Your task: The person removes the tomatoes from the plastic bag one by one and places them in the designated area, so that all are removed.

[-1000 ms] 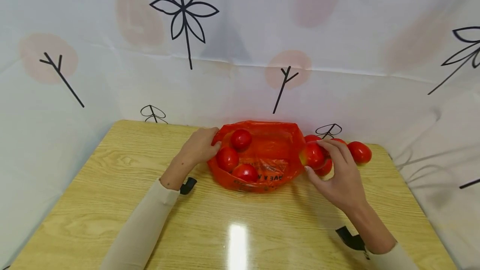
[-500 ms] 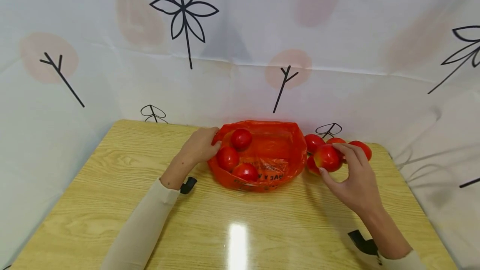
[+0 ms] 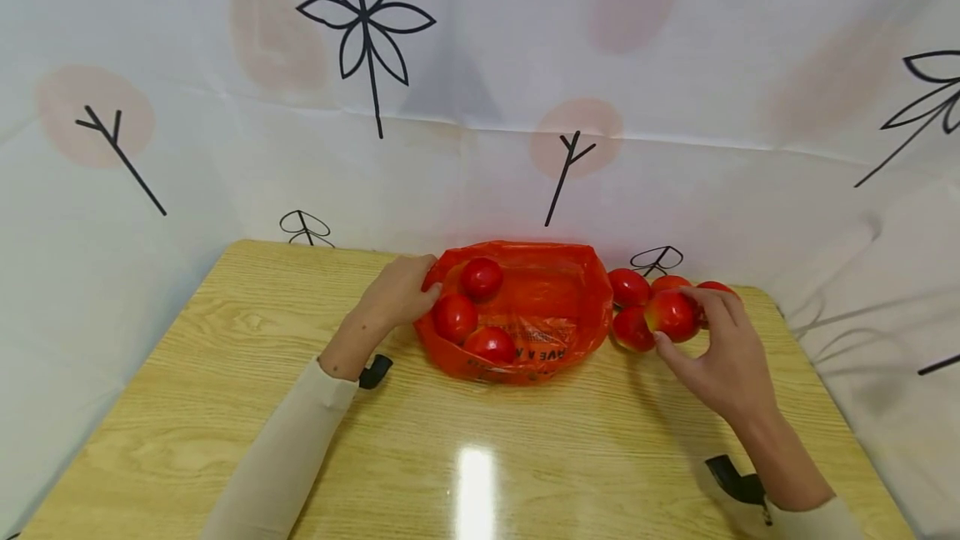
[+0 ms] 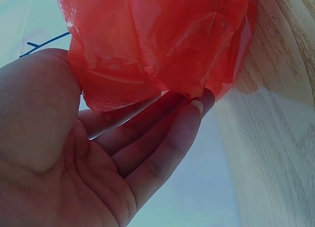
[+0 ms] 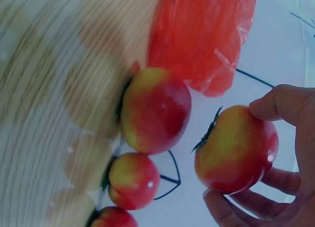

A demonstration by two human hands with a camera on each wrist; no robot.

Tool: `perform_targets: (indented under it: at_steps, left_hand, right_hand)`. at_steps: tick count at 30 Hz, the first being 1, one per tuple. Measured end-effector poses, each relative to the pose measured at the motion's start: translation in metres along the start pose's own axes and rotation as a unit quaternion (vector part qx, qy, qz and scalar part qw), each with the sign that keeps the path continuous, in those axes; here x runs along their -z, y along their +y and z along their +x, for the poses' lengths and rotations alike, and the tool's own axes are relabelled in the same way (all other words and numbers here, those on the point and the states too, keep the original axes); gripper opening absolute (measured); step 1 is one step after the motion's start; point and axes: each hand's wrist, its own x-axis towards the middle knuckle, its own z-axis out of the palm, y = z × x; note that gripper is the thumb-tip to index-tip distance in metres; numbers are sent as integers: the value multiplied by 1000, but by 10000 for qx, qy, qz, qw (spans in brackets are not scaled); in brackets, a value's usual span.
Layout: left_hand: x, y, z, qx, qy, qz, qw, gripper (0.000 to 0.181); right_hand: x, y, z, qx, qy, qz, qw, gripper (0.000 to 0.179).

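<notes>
A pale printed cloth (image 3: pixel 480 82) hangs behind a wood-grained bench (image 3: pixel 420 457), where a red bag (image 3: pixel 540 294) lies mouth up with three tomatoes (image 3: pixel 482 278) plainly visible at its left side. The left hand (image 3: pixel 396 294) pinches the bag's left rim. The right hand (image 3: pixel 731 357) holds another tomato (image 3: pixel 671 315) off the bench, thumb and fingers parted only by the fruit's width, near loose tomatoes (image 3: pixel 633 329) right of the bag. That smooth fruit could slip from so light-looking a hold, or bump its neighbours and set them rolling; the thin bag might sag if its rim were released. The right wrist view shows a gap around the held tomato (and its green stem leaves), whereas the head view overlaps it with the others.
</notes>
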Motion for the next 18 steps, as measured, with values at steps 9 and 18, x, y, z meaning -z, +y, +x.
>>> perform_targets:
  at_steps: [9,18]
  left_hand:
    - [0,0,-1,-3,-20,-41,10000,19]
    - [0,0,0,29,-36,-36,10000,20]
  right_hand:
    - [5,10,2,-233,-211,-129,9994,64]
    - [4,19,3,-371,-363,-315,9982,64]
